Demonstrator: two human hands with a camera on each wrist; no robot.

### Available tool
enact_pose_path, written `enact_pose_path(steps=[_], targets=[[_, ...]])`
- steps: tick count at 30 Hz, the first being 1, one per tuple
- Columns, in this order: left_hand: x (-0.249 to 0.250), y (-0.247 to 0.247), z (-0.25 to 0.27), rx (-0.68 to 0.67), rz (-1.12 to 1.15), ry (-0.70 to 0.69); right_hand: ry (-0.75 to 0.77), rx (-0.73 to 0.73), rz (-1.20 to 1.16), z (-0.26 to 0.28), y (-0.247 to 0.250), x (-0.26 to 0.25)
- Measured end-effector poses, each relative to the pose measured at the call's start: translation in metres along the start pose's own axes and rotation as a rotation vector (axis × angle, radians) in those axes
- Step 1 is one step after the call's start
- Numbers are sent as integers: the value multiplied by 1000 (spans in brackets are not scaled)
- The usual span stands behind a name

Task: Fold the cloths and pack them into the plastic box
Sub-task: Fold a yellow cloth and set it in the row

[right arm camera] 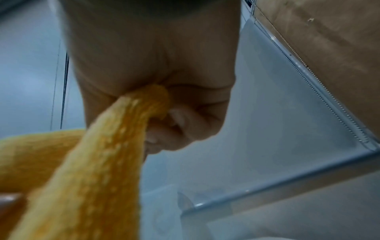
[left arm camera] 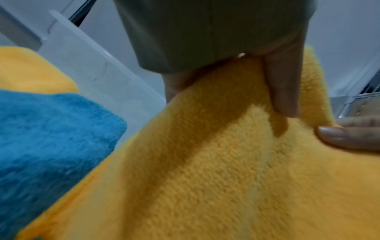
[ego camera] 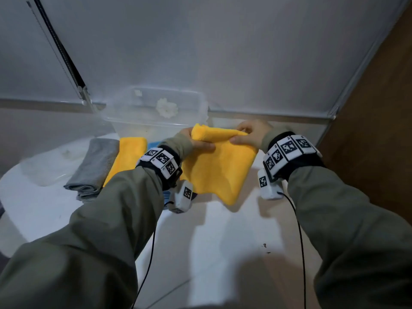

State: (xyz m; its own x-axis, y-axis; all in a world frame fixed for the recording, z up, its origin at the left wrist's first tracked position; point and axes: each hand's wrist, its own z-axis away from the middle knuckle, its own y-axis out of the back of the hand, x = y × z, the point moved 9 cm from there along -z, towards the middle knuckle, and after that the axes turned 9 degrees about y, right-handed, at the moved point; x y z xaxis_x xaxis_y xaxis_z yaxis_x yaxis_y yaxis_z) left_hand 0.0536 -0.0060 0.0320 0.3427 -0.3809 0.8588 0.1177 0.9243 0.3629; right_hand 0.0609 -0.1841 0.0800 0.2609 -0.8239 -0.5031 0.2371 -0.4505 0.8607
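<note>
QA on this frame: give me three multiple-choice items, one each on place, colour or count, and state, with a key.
1. Where is the grey cloth?
A. inside the plastic box
B. left of the folded yellow cloth
C. in the right hand

2. How many yellow cloths show?
A. one
B. two
C. four

3. The held yellow cloth is:
A. gripped by both hands
B. lying flat, untouched
C. packed in the box

Key:
1 B, it lies beside the folded yellow cloth.
2 B, one held, one lying.
3 A, left hand and right hand grip its top edge.

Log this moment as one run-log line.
step: folding | held: yellow cloth, lifted | left hand: grips top edge | right hand: pinches top edge | plastic box: no cloths inside | table: grey cloth, second yellow cloth, folded
</note>
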Motion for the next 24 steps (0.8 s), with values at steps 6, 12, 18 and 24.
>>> enact_pose_path(steps=[6,12,18,24], targets=[[29,42,14,357,-150,2,-116,148,-349,-13,13,-45],[48,47,35,191,321,-191,-147,225,-986,-29,1,-105],[30,105,35,108,284,-210,18,218,-1055,-44,-15,-146],[5,187,18,237,295,-111,61,74,-864,-70,-90,-173]])
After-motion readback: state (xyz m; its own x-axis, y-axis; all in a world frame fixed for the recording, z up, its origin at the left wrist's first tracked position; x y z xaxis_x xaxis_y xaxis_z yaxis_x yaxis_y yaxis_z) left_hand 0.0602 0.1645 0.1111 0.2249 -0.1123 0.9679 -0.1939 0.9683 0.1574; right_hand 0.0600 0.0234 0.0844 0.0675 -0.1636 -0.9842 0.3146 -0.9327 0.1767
